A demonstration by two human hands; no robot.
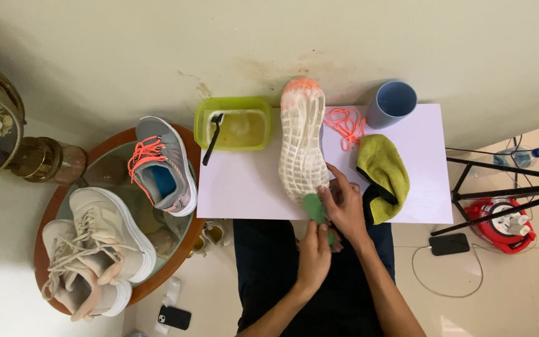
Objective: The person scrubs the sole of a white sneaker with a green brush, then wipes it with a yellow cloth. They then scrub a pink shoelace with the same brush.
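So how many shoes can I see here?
4: a sole-up shoe on the white board by the hands, a grey shoe with orange laces and two beige shoes on the round table. Others may be hidden.

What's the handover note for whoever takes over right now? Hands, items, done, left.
Left hand: gripping the green sponge at the shoe's heel end.
Right hand: fingers on the same sponge and the heel edge.
Upturned shoe: sole up on the white board, laces out; orange laces beside it.
Green tub of cloudy liquid with a brush in it, yellow-green cloth, blue cup nearby.
Done: laces removed. Left: sole looks grubby at the toe; laced grey shoe waits on the round table.
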